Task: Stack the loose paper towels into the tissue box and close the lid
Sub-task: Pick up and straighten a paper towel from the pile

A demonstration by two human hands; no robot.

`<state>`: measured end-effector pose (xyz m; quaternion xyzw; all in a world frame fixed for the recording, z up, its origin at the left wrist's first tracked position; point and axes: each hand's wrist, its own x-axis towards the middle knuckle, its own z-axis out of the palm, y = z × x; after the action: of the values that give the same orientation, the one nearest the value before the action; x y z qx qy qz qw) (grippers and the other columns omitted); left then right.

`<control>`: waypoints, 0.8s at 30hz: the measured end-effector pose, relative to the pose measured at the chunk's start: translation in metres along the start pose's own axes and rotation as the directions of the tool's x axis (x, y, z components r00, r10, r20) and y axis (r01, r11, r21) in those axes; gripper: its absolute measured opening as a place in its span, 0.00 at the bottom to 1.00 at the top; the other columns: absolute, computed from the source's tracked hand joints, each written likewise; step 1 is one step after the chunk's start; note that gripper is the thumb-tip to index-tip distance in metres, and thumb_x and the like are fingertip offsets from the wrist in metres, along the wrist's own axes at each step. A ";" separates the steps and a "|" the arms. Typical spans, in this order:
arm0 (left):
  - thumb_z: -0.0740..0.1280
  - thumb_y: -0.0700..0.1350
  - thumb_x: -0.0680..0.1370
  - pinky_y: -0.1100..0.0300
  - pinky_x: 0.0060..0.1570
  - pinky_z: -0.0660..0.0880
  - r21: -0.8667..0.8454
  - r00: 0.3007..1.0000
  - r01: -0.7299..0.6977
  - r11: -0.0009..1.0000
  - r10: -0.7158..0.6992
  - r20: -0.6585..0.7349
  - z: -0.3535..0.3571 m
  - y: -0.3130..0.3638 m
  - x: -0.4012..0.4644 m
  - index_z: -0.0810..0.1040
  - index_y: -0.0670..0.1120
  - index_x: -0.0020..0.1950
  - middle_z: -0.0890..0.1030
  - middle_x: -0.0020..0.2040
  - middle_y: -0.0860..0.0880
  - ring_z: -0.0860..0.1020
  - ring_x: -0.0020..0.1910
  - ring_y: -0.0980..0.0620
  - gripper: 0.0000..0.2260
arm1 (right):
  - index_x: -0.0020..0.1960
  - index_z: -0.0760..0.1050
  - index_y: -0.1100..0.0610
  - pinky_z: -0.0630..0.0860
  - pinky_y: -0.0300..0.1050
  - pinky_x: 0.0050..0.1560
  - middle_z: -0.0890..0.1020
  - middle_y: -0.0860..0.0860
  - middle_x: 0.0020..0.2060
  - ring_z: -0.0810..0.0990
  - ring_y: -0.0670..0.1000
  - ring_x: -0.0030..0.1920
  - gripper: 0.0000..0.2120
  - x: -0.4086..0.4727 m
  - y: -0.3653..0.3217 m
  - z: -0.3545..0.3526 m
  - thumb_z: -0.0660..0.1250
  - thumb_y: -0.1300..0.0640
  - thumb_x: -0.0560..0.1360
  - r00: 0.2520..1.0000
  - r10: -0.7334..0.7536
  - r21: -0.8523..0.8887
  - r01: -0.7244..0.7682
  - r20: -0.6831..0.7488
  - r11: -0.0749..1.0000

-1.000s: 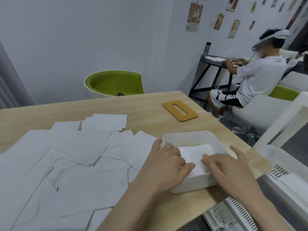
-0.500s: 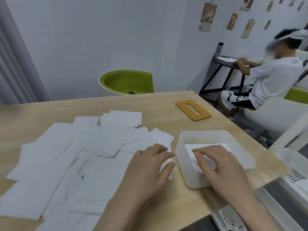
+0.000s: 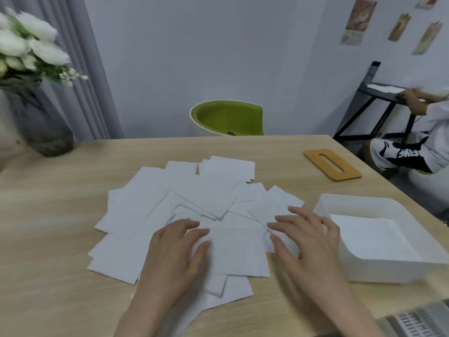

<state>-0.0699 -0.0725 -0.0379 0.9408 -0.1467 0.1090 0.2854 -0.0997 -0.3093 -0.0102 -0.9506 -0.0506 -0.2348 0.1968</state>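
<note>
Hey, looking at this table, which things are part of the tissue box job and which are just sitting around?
Part of the job:
loose white paper towels spread on the table
open white plastic tissue box with some towels inside
flat tan wooden lid with a slot
left hand and right hand, both on the towels

Just lying about:
dark glass vase of white flowers
green chair

Paper towels (image 3: 194, 203) spread mid-table, tissue box (image 3: 364, 271) to their right, lid (image 3: 332, 164) behind the box
</note>
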 end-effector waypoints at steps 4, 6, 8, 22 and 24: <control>0.65 0.49 0.75 0.49 0.61 0.66 -0.004 0.998 0.032 0.999 -0.033 -0.046 0.006 -0.021 -0.005 0.84 0.50 0.54 0.81 0.58 0.50 0.77 0.62 0.48 0.12 | 0.52 0.82 0.48 0.51 0.43 0.62 0.81 0.40 0.51 0.71 0.47 0.66 0.08 0.000 -0.007 0.030 0.71 0.55 0.73 0.992 0.018 0.001 -0.019 0.124 1.000; 0.65 0.49 0.74 0.44 0.62 0.67 0.004 0.998 0.040 0.999 -0.039 -0.045 0.012 -0.030 -0.007 0.84 0.50 0.54 0.81 0.58 0.50 0.77 0.63 0.47 0.12 | 0.57 0.78 0.46 0.49 0.41 0.62 0.77 0.36 0.55 0.65 0.43 0.69 0.10 0.000 -0.006 0.041 0.68 0.51 0.75 0.979 0.017 0.010 -0.019 0.204 1.000; 0.62 0.52 0.75 0.45 0.66 0.63 -0.021 0.998 0.057 0.998 -0.058 -0.029 0.018 -0.036 -0.008 0.83 0.50 0.55 0.80 0.59 0.51 0.75 0.65 0.49 0.15 | 0.63 0.72 0.43 0.47 0.38 0.61 0.72 0.34 0.59 0.58 0.40 0.70 0.16 0.003 -0.003 0.051 0.64 0.44 0.76 0.956 0.017 0.020 -0.023 0.291 1.000; 0.54 0.59 0.75 0.54 0.73 0.50 -0.113 0.998 0.037 0.993 -0.043 -0.050 0.030 -0.046 -0.009 0.81 0.52 0.59 0.77 0.61 0.55 0.70 0.68 0.56 0.23 | 0.46 0.75 0.43 0.53 0.43 0.46 0.74 0.44 0.37 0.67 0.40 0.45 0.09 0.046 -0.020 0.070 0.67 0.40 0.70 0.923 -0.008 0.025 -0.002 0.385 1.000; 0.53 0.60 0.75 0.55 0.73 0.50 -0.112 0.998 0.037 0.993 -0.043 -0.048 0.030 -0.046 -0.009 0.81 0.52 0.59 0.76 0.61 0.56 0.70 0.68 0.56 0.23 | 0.44 0.74 0.44 0.53 0.43 0.47 0.73 0.43 0.39 0.67 0.41 0.46 0.06 0.045 -0.021 0.068 0.67 0.43 0.72 0.920 -0.017 0.005 0.016 0.391 1.000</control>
<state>-0.0593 -0.0509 -0.0880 0.9232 -0.1265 0.1185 0.3430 -0.0346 -0.2629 -0.0373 -0.9777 -0.0969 -0.0422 0.1814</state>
